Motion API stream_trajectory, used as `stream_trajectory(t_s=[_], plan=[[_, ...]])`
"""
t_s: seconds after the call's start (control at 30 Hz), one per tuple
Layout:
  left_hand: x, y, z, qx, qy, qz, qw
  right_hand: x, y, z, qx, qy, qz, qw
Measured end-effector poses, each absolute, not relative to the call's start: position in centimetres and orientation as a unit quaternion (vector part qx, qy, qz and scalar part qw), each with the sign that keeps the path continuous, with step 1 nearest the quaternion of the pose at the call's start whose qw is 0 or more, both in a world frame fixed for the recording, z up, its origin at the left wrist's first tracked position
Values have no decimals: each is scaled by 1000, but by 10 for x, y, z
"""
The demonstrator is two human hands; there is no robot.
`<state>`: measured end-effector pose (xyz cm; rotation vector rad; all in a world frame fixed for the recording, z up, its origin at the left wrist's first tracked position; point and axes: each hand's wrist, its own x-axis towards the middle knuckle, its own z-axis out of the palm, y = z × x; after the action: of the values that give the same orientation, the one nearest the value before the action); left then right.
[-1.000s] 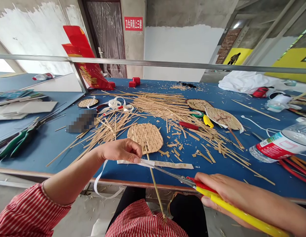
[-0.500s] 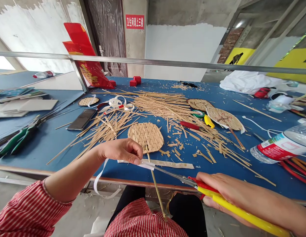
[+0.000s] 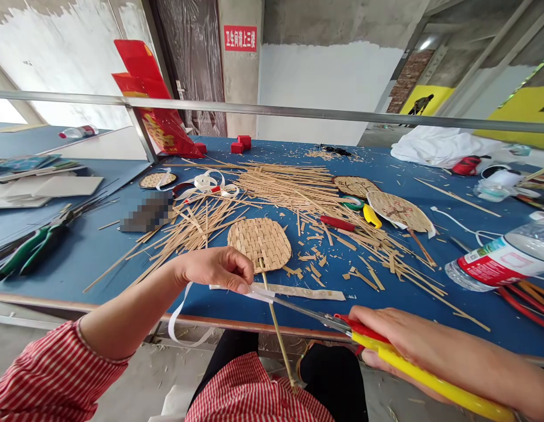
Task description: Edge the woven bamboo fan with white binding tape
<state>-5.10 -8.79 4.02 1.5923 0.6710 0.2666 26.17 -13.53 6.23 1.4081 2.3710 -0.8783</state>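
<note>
Left hand (image 3: 219,268) pinching ribbon (image 3: 263,295), right hand (image 3: 399,328) gripping scissors (image 3: 372,344)

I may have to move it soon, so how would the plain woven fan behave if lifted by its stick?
The plain woven fan is probably light, being a thin sheet of flat strips. Its stick looks fairly stiff, running straight past the table edge. The weave might loosen if handled roughly, as no binding shows around its visible rim.

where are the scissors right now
In the head view, the scissors slant from the lower right toward the centre, held in the right hand and pointing toward the white ribbon in the left hand.
</note>
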Motion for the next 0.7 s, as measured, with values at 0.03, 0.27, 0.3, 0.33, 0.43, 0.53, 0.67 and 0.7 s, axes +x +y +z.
stream_trajectory(t_s=[0.03,0.27,0.3,0.33,0.43,0.53,0.67,0.7], plan=[[-51,-88,40,698,293,116,642,261,-135,62,482,813,-300,124],[-50,-88,39,697,287,116,647,259,-134,66,477,809,-305,157],[-50,-88,39,696,287,116,648,259,-134,66,478,807,-308,157],[-50,-88,39,696,287,115,648,259,-133,66,479,806,-311,155],[-50,-87,39,695,288,114,648,259,-133,66,481,805,-314,151],[-50,-87,39,698,289,113,645,259,-133,66,483,804,-311,153],[-51,-88,39,697,285,111,648,259,-134,66,481,805,-307,163],[-51,-88,39,697,283,111,650,259,-133,66,479,805,-307,166]])
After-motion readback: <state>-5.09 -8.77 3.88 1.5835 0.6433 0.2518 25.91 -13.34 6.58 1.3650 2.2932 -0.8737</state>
